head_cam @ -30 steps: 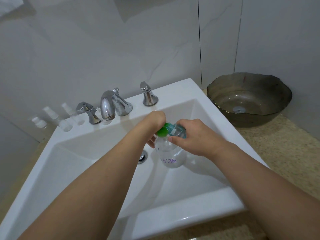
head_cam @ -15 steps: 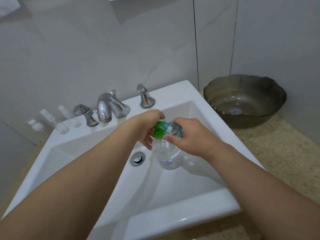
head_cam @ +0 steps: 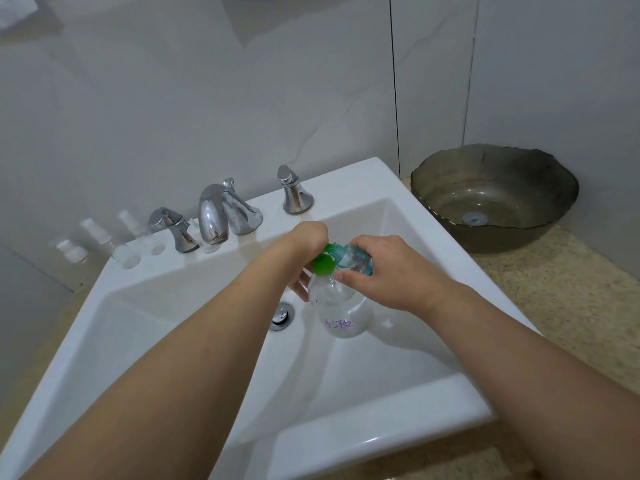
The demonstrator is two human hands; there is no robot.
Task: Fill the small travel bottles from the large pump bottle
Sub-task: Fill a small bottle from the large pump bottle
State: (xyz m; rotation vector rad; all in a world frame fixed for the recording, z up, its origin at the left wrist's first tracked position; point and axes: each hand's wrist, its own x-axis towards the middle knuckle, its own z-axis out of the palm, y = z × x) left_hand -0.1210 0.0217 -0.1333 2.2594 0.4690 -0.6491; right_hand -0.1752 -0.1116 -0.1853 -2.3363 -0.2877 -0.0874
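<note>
Both hands are drifting slightly toward the drain over the white sink (head_cam: pixel 398 441). Right hand (head_cam: pixel 388 271) is gripping the teal bottle (head_cam: pixel 356 259) tilted above the clear bottle (head_cam: pixel 337 311); left hand (head_cam: pixel 304 252), beside the green cap (head_cam: pixel 323 264), is perhaps holding the clear bottle's neck, fingers mostly hidden. Small travel bottles (head_cam: pixel 100 240) are standing well left of the fingers.

Both forearms extended; left grip (head_cam: pixel 304 258) and right grip (head_cam: pixel 377 271) curled, nearly meeting.
</note>
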